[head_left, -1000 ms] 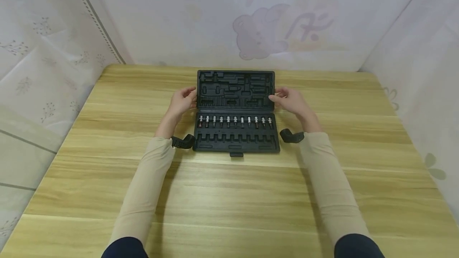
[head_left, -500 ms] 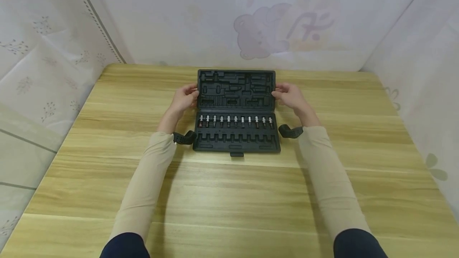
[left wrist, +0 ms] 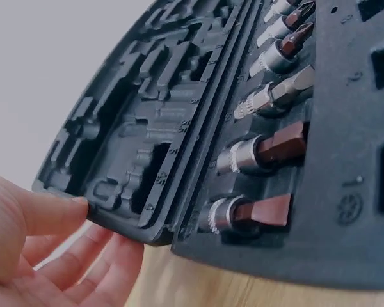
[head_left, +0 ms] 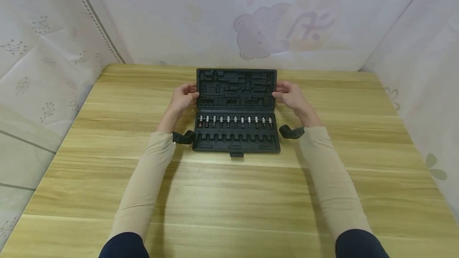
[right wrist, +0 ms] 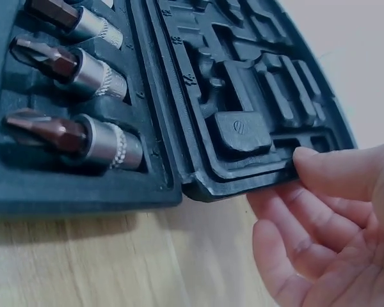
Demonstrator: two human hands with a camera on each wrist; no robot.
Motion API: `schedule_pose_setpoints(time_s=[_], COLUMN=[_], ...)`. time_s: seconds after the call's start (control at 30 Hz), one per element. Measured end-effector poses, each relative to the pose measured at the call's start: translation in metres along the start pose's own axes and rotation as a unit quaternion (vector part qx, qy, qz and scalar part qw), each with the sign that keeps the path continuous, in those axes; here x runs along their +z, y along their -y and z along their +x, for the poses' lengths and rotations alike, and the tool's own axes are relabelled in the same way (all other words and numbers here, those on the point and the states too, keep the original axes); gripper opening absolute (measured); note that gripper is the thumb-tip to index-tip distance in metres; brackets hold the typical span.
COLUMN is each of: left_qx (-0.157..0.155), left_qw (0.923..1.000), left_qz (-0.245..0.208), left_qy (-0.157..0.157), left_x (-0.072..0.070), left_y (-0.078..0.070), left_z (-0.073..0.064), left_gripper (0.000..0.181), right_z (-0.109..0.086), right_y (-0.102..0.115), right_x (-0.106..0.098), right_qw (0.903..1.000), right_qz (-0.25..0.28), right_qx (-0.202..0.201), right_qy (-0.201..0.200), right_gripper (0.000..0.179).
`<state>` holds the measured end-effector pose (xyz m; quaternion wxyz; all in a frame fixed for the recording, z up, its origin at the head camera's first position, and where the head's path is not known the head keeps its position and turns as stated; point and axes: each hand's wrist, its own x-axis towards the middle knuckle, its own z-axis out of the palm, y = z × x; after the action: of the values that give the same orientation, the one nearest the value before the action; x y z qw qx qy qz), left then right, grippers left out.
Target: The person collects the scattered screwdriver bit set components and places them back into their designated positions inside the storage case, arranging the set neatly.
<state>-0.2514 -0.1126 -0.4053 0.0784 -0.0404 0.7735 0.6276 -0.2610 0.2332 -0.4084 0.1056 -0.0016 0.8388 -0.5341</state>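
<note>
A black bit socket case (head_left: 215, 142) lies unfolded near the back of the table, its latch (head_left: 236, 155) toward me. Its lid (head_left: 234, 98) is tilted up at the hinge, and the moulded inside faces me. At the lid's left edge my left hand (head_left: 182, 98) pinches it, thumb (left wrist: 61, 214) over the rim and fingers behind. My right hand (head_left: 292, 98) grips the opposite edge the same way, its thumb (right wrist: 326, 169) on the inner rim. Several silver bit sockets (head_left: 228, 120) sit in one row in the base; slots with nothing in them run in front.
The wood-grain table (head_left: 229, 202) extends around the case. A patterned cloth (head_left: 172, 19) hangs along its back edge, with more cloth at both sides. Black wrist mounts, one on the left wrist (head_left: 183, 137) and one on the right wrist (head_left: 291, 132), stand close beside the base.
The lid's far edge has risen slightly, and it looks a little larger. Both hands have shifted slightly upward in view, with the right thumb now at the lid's edge. The base has stayed put.
</note>
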Motion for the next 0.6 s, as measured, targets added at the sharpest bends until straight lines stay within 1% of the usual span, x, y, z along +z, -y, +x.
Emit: schedule_pose_setpoints(time_s=[0.13,0.2,0.3,0.37,0.47,0.6], left_qx=[0.036,0.057,0.089,0.111,0.143,0.186], left_qw=[0.9993,0.9981,0.9952,0.9924,0.987,0.9766], left_qz=[0.004,0.011,0.024,0.039,0.062,0.101], left_qy=[0.013,0.02,0.03,0.035,0.04,0.038], left_x=[-0.005,-0.008,-0.013,-0.015,-0.018,-0.021], left_y=[0.001,0.002,0.004,0.004,0.005,0.004], left_z=[-0.002,-0.004,-0.006,-0.008,-0.011,-0.015], left_gripper=[0.043,0.043,0.042,0.04,0.042,0.047], right_z=[-0.005,-0.009,-0.014,-0.017,-0.022,-0.028], right_y=[0.001,0.001,0.0,-0.002,-0.004,-0.005], right_x=[-0.002,-0.004,-0.006,-0.006,-0.005,-0.002], right_qw=[0.9997,0.9992,0.9971,0.9945,0.9885,0.9752], right_qz=[-0.001,-0.01,-0.028,-0.03,-0.014,-0.001], right_qx=[-0.019,-0.033,-0.064,-0.091,-0.142,-0.214], right_qy=[-0.013,-0.019,-0.033,-0.042,-0.051,-0.057], right_gripper=[0.052,0.052,0.049,0.045,0.041,0.043])
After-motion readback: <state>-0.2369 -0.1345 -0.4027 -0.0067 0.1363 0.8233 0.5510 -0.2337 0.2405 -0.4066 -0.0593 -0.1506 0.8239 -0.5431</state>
